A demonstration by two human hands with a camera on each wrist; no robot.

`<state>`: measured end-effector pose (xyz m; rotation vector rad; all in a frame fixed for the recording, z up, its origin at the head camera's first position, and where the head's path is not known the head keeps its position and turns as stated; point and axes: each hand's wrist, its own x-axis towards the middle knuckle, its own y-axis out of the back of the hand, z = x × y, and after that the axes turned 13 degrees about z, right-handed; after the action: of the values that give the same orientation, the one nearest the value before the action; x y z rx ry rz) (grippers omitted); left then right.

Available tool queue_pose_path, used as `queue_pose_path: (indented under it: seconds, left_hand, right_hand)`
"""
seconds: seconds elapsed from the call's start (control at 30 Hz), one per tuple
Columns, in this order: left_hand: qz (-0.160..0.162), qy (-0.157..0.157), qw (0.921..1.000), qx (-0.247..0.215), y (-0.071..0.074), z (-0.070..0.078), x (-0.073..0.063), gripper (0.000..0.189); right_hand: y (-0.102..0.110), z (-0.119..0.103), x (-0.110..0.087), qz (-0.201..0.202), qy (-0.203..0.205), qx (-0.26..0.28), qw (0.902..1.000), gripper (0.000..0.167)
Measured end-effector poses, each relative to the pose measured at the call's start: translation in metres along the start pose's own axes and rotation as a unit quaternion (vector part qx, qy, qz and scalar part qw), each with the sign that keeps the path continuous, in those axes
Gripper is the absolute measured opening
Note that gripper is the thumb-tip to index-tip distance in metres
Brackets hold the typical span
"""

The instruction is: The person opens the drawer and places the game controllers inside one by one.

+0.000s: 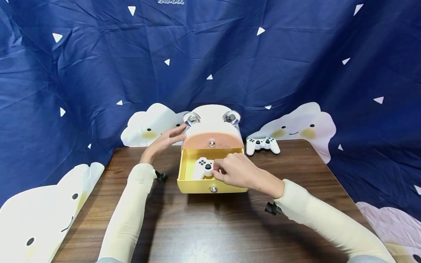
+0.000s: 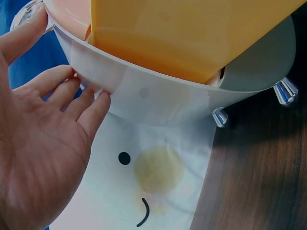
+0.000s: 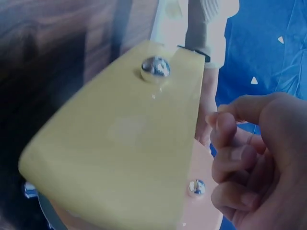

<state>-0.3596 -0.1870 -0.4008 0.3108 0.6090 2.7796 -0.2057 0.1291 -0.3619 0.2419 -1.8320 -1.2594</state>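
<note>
Step in hand, by my reckoning: handling the white plastic game controller (image 1: 199,171) in the yellow, open-topped drawer (image 1: 197,187). It lies at the drawer's bottom, left half exposed, right half behind my hand. Placing or picking up? Cannot tell.

My right hand (image 1: 240,171) hangs over the drawer, fingers loosely bent, nothing seen between them; contact with the controller unclear. My left hand (image 1: 166,140) is spread, fingertips against the left side of the rounded white plastic cabinet (image 1: 210,118), seemingly steadying it.

Next move, judged: a proper pinch if lifting; lifting clear of the rim if done. A second white game controller (image 1: 263,143) lies farther off, right of the cabinet.

Writing: pale lettering (image 1: 171,2) on the far navy cloth backdrop (image 1: 210,47), cropped, unreadable. No brand legible on either controller.
</note>
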Motion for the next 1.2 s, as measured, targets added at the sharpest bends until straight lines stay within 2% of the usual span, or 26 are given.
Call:
queue_pose_path:
  seconds: [0.2,0.33,0.53,0.73,0.83,0.9,1.0,1.07,1.2]
  left_hand:
    - [-0.002,0.002,1.0000,-0.001,-0.002,0.000,-0.002,0.072]
    - [-0.004,0.004,1.0000,0.001,-0.004,-0.001,-0.004,0.073]
    - [0.003,0.001,1.0000,0.001,-0.003,0.000,-0.003,0.071]
    - [0.004,0.004,1.0000,0.000,0.000,0.000,-0.004,0.071]
    - [0.004,0.005,1.0000,0.000,0.001,0.000,-0.004,0.071]
    - [0.002,0.005,1.0000,0.001,0.001,-0.001,-0.004,0.071]
    - [0.002,0.003,1.0000,0.001,0.001,-0.001,-0.003,0.072]
    - [0.002,0.000,1.0000,0.001,0.001,-0.001,-0.003,0.073]
    - [0.002,-0.002,1.0000,0.000,0.000,-0.001,-0.001,0.074]
  right_hand:
    - [-0.010,-0.016,-0.019,0.020,0.001,0.008,0.9998,0.024]
    - [-0.020,-0.028,-0.036,0.038,-0.022,0.017,0.9989,0.027]
    - [-0.036,-0.040,-0.055,0.047,-0.089,0.056,0.9934,0.032]
    - [-0.054,-0.044,-0.067,0.029,-0.181,0.117,0.9761,0.043]
    - [-0.062,-0.044,-0.073,0.011,-0.239,0.171,0.9558,0.042]
    - [-0.067,-0.045,-0.076,-0.002,-0.284,0.221,0.9330,0.041]
    - [-0.072,-0.044,-0.080,-0.014,-0.345,0.292,0.8916,0.044]
    - [-0.074,-0.044,-0.081,-0.018,-0.372,0.327,0.8687,0.048]
    - [-0.077,-0.047,-0.081,-0.017,-0.408,0.382,0.8293,0.057]
